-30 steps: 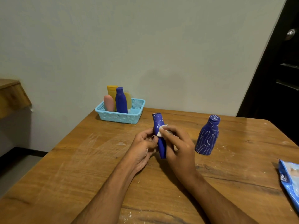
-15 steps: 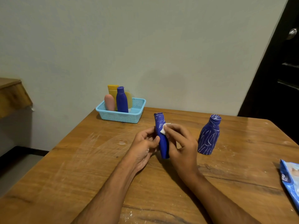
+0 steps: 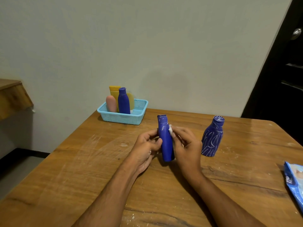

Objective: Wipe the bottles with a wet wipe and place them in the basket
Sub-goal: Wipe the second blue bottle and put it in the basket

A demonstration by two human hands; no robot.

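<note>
A scuffed wooden table (image 3: 85,163) carries, at its far left edge by the wall, a light blue basket (image 3: 122,117) already holding a yellow bottle (image 3: 114,93), a pink bottle (image 3: 111,104) and a clean blue bottle (image 3: 123,102), while a wet-wipe packet (image 3: 294,181) lies at the right edge. Right of centre stands a squat blue bottle (image 3: 212,139) covered in white scribbles. Over the middle, the left hand (image 3: 146,149) grips a slim blue bottle (image 3: 165,140) nearly upright, and the right hand (image 3: 186,145) pinches a small white wipe (image 3: 170,128) against its upper side.
</note>
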